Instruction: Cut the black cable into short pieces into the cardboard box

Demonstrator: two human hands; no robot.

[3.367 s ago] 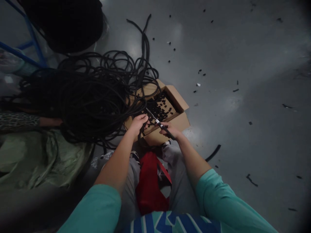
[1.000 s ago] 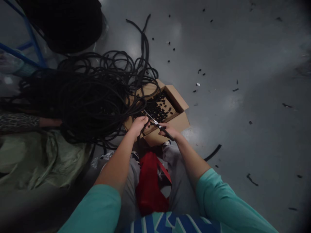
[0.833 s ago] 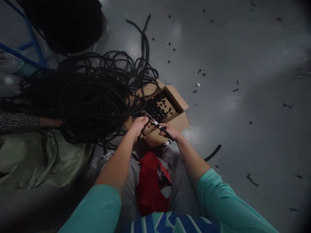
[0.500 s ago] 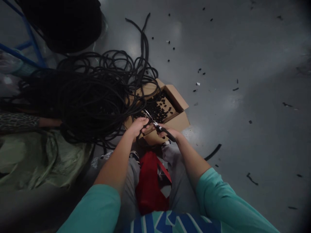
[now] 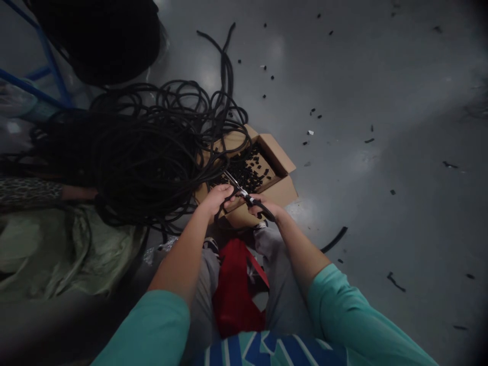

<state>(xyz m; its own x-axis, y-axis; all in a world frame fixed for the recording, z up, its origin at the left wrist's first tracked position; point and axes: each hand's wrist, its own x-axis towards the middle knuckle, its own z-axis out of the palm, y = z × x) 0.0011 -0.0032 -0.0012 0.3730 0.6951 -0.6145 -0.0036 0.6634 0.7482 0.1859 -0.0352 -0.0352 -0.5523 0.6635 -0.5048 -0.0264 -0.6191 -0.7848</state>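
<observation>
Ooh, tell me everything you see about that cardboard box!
The box is brown and looks like cardboard. It sits open on the grey floor, turned diagonally, flaps spread outward. Many small black pieces lie inside, and some bare bottom shows. Black cords loop across its left side. The left hand and right hand are over its near side; any touch is unclear.

Scissor blades (image 5: 232,180): shiny metal. Box (image 5: 280,189): matt cardboard. Cords (image 5: 145,168): dull. Floor (image 5: 366,76): smooth, glossy.
</observation>
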